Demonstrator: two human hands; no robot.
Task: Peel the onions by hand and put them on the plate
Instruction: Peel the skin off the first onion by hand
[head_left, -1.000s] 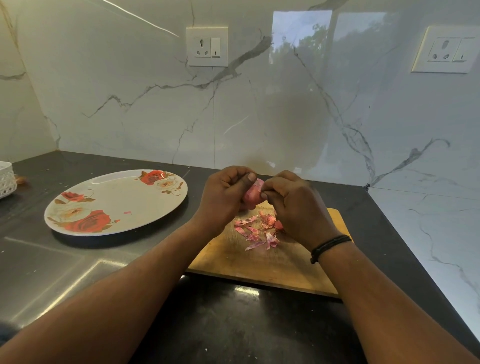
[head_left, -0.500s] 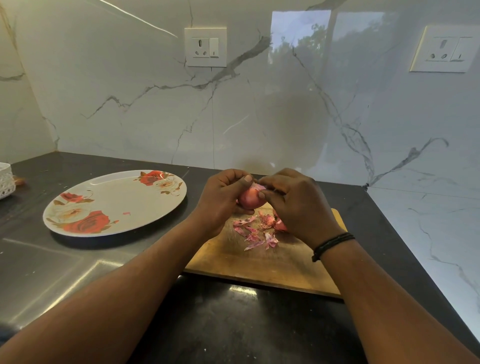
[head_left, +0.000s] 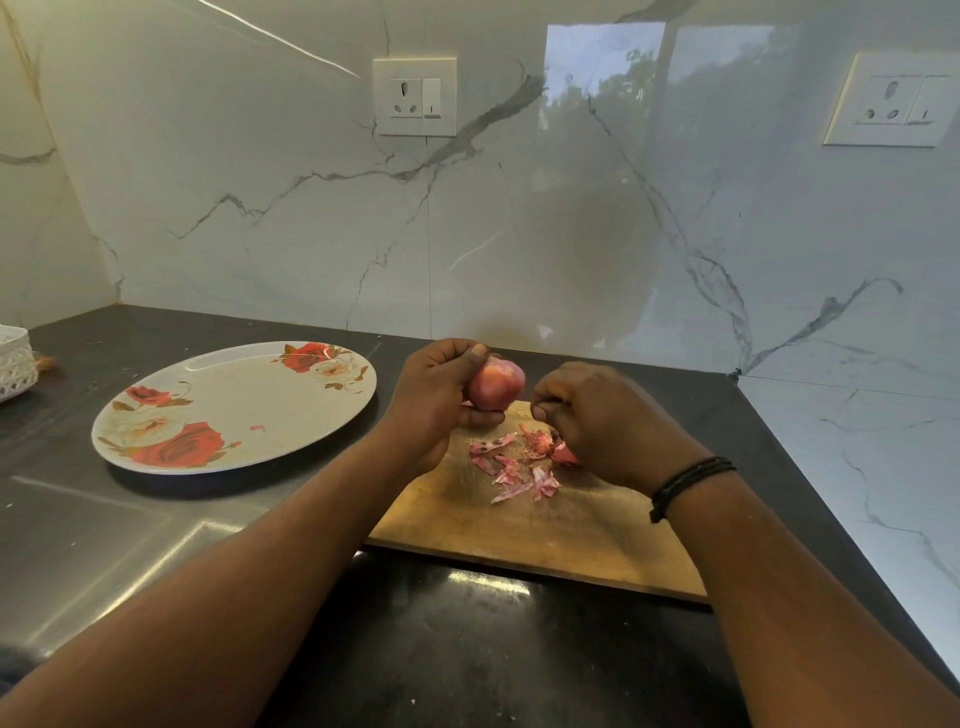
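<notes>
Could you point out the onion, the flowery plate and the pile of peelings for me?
onion (head_left: 497, 385): head view, on its bare pink side beside the left hand's thumb.
plate (head_left: 236, 400): head view, on its plain cream middle.
peelings (head_left: 511, 464): head view, mid-pile on the wooden board.

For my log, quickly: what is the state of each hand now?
Left hand: grips the onion.
Right hand: fingers curled, apart from the onion; any peel inside cannot be told.
</notes>
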